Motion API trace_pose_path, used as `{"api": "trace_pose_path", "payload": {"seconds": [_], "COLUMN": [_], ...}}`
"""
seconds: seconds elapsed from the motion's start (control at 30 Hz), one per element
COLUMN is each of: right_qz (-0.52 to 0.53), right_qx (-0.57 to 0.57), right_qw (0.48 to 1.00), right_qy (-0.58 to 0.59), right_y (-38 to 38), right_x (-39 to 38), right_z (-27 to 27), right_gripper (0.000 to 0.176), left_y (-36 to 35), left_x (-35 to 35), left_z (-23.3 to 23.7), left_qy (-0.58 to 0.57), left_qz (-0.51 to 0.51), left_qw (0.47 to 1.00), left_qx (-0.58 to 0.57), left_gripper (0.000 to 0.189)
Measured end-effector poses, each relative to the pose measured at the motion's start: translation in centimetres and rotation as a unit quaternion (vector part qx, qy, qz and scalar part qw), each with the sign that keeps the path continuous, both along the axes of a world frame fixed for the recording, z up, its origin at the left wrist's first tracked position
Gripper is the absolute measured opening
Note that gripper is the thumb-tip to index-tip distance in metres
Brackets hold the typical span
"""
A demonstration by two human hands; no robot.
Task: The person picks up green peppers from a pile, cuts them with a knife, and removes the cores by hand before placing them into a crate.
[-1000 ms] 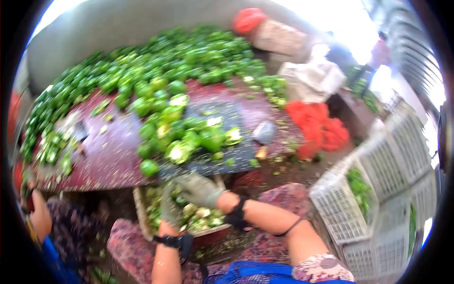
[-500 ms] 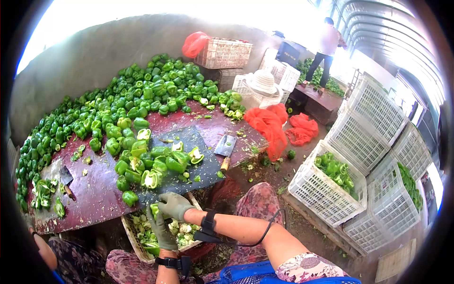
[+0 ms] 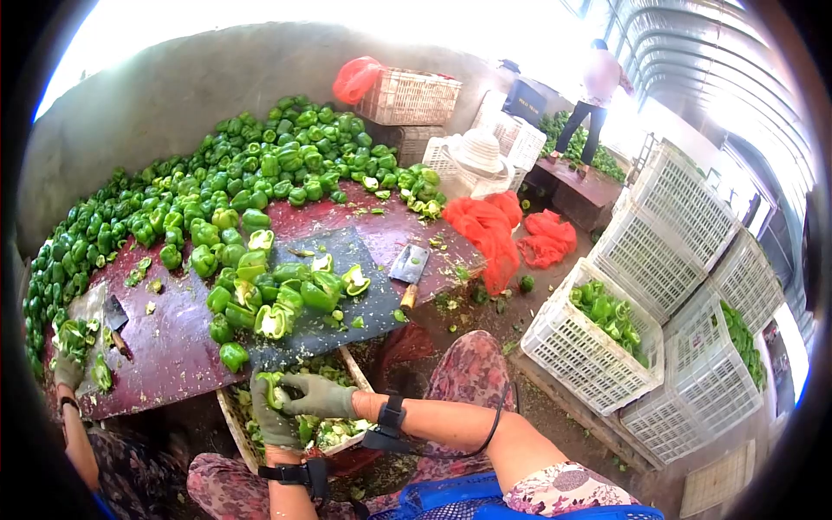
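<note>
A cut green bell pepper (image 3: pixel 276 392) with its pale inside showing is held in my gloved left hand (image 3: pixel 270 418). The fingers of my gloved right hand (image 3: pixel 319 394) close on the pepper's right side. Both hands are above a crate (image 3: pixel 232 418) of pepper cores and scraps, just off the table's front edge. Halved and whole peppers (image 3: pixel 274 321) lie on the dark cutting board (image 3: pixel 354 251) beyond my hands. A cleaver (image 3: pixel 409 263) with a wooden handle rests on the board's right side.
Green peppers (image 3: pixel 251 165) are heaped along the wall. At the left, another person's gloved hand (image 3: pixel 68 371) is by cut peppers and a second cleaver (image 3: pixel 115 314). Red netting (image 3: pixel 485 230) and white crates (image 3: pixel 598 360) stand right. A person (image 3: pixel 596 95) stands behind.
My hands have moved slightly left with the pepper, which now shows its cut side. At the left, the other person's hand has come forward onto the cut peppers.
</note>
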State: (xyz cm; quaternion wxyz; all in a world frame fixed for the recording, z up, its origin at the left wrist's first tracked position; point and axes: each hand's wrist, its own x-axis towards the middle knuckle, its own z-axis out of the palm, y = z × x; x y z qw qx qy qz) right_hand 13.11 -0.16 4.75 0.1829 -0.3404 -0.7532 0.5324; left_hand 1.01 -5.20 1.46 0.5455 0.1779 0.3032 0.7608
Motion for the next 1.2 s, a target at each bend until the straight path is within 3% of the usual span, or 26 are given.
{"api": "trace_pose_path", "payload": {"seconds": [0.1,0.23,0.43,0.57,0.63,0.67,0.7,0.73,0.77,0.8,0.87,0.93,1.03,1.13,1.17,1.2], "right_qz": [0.033,0.030,-0.003,-0.024,0.000,0.020,0.044,0.069,0.068,0.064,0.069,0.026,-0.085,-0.161,-0.185,-0.223], "right_qx": [-0.103,-0.172,-0.044,0.078,0.086,0.091,0.043,-0.007,-0.065,-0.120,-0.119,0.026,0.240,0.231,0.194,0.145], "right_qw": [0.994,0.985,0.999,0.995,0.996,0.996,0.998,0.998,0.995,0.991,0.990,0.998,0.962,0.957,0.963,0.964], "right_qy": [0.022,-0.016,-0.031,-0.056,-0.040,-0.008,-0.003,0.002,0.009,0.011,0.006,-0.046,-0.100,-0.070,-0.009,-0.028], "right_y": [-0.4,-1.3,-2.0,-3.4,-2.8,-2.4,-2.1,-1.7,-1.6,-1.5,-1.9,-2.6,-3.8,-5.0,-5.2,-5.0], "right_x": [0.6,1.3,0.7,1.0,1.2,1.4,1.6,1.9,2.0,2.0,1.8,1.3,1.1,0.6,0.3,0.3], "right_z": [1.2,3.3,0.3,1.6,0.7,0.2,0.9,1.4,1.0,0.6,2.1,2.1,0.5,-0.4,-0.8,-0.7], "right_gripper": [0.059,0.062,0.057,0.053,0.053,0.053,0.053,0.053,0.052,0.051,0.041,0.044,0.044,0.041,0.041,0.042], "left_y": [-1.0,-1.3,-1.9,-1.6,-1.8,-2.0,-1.4,-2.4,-2.1,-2.7,-2.5,-1.4,-0.9,-0.6,-0.4,-0.3], "left_x": [0.1,-0.7,0.1,-0.5,-0.1,-0.6,-0.5,0.1,-0.3,0.1,0.5,0.3,0.3,0.9,1.0,1.1], "left_z": [1.4,-0.2,0.9,-1.4,-2.6,-2.6,-4.6,-0.6,-2.1,-0.6,0.2,-1.4,-2.7,-2.9,-3.2,-4.2], "left_qy": [-0.002,-0.041,-0.058,-0.135,-0.095,-0.101,-0.035,-0.092,-0.100,-0.044,-0.113,-0.171,-0.166,-0.164,-0.167,-0.149], "left_qz": [-0.038,-0.090,-0.093,-0.151,-0.070,-0.129,-0.072,-0.098,-0.132,-0.107,-0.135,-0.127,-0.087,-0.047,-0.034,-0.029], "left_qw": [0.999,0.995,0.993,0.978,0.992,0.986,0.997,0.989,0.985,0.993,0.983,0.976,0.981,0.982,0.982,0.986], "left_qx": [-0.027,-0.033,-0.047,-0.054,-0.053,-0.035,-0.013,-0.062,-0.056,-0.012,-0.056,-0.049,-0.054,-0.076,-0.081,-0.072], "left_gripper": [0.050,0.051,0.029,0.030,0.030,0.028,0.028,0.026,0.030,0.029,0.026,0.026,0.026,0.024,0.023,0.022]}}
